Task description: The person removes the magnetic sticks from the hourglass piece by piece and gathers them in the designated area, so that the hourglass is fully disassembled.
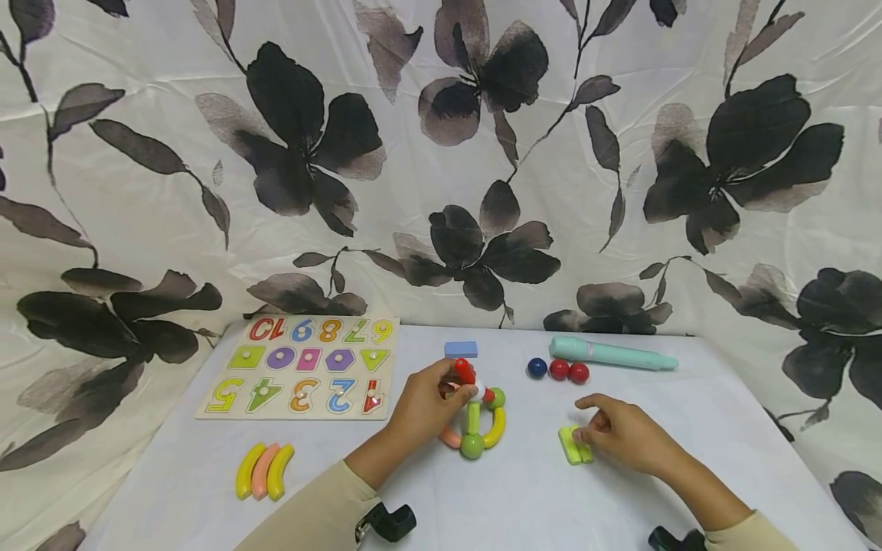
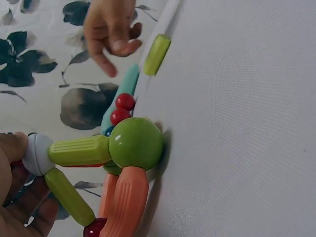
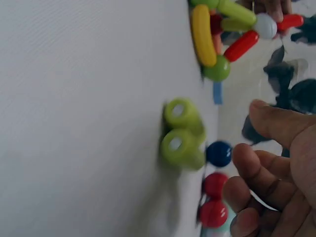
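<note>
- The desk [image 1: 517,509], spread with a white, finely woven surface, fills the lower middle of the head view and narrows towards its far edge.
- Behind it hangs a creased, off-white cloth [image 1: 592,46] printed with black and grey flowers, filling the upper half of the frame and both sides.
- Near the middle of the frame stands a construction [image 1: 472,445] of balls and rods, its curved yellow and salmon pieces forming the base on the desk.
- The left hand [image 1: 423,405], in a beige sleeve [image 1: 317,513], has its fingers closed around the top of it, at the white ball [image 2: 38,154] and the upper red rod [image 1: 465,372].
- The right hand [image 1: 630,436], right of centre, holds nothing; its fingers are loosely bent and spaced, just above two green rods [image 1: 570,446] lying side by side.
- Upper right of the desk: a turquoise tapered object [image 1: 613,354] lies behind one dark blue ball [image 1: 537,368] and two red balls [image 1: 569,371] in a row.
- A blue block [image 1: 460,350] sits near the far edge, at centre.
- Left of centre lies a board [image 1: 321,378] of coloured numbers and shapes, upside down in the frame.
- Lower left: three curved pieces [image 1: 264,471], yellow, salmon, yellow, lie together.
</note>
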Tool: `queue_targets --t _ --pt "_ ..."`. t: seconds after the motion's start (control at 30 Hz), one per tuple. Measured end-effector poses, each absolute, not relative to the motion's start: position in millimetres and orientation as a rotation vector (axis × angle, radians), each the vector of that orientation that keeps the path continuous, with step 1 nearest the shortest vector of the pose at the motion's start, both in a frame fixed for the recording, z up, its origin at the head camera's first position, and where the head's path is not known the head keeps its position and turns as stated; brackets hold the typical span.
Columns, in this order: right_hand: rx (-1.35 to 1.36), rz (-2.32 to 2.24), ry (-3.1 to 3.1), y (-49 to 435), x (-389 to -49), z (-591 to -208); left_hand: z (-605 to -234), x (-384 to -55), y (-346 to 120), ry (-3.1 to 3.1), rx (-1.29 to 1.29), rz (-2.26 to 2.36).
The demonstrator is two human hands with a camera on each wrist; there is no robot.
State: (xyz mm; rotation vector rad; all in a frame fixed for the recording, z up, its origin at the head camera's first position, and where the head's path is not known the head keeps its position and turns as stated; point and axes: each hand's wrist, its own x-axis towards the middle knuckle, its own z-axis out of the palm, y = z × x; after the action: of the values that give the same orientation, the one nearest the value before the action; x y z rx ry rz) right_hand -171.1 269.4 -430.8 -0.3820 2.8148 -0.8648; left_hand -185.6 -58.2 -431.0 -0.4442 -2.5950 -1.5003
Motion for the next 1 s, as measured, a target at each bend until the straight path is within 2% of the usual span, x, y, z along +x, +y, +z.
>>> queue_targets --t 0.33,0.6,1.0 --pt "-0.612 -1.038 2.969 209 -179 -407 -432 -184 -58 -2.625 -0.411 -1.498" --pt "-0.861 -1.052 3.023 166 -187 -404 -436 -185 -62 -2.726 -0.434 -1.408" --pt "-1.035 -0.937 2.998 130 -196 -400 -440 -187 -65 -2.703 -0.455 -1.420"
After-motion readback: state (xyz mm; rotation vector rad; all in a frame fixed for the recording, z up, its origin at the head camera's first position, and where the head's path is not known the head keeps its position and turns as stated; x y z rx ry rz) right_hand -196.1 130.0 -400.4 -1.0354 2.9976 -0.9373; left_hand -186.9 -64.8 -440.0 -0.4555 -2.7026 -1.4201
